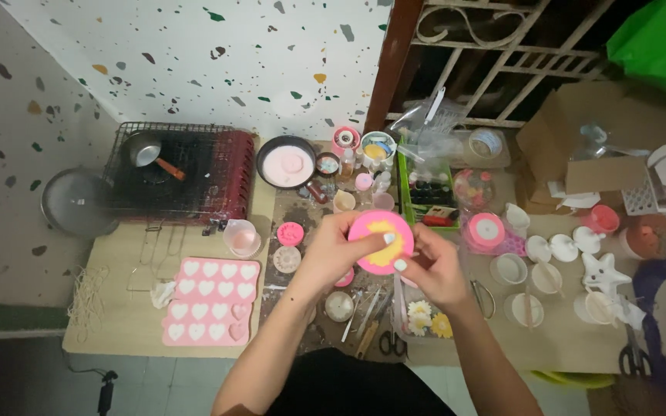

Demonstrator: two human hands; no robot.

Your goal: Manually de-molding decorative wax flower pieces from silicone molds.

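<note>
Head view: a round pink mould is held in both hands' grip above the counter; demoulding seems underway, calling for gentle peeling.

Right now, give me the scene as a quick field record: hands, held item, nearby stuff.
left hand: grips the left side of a round pink mould
right hand: holds the mould's right edge, thumb on its rim
held item: round pink mould with yellow filling, lifted above the table
left of hands: pink heart mould tray, cells filled white
far left: wire rack with a small pan on it
below hands: scissors, yellow and white flowers
right: white cups, white star shape
</note>
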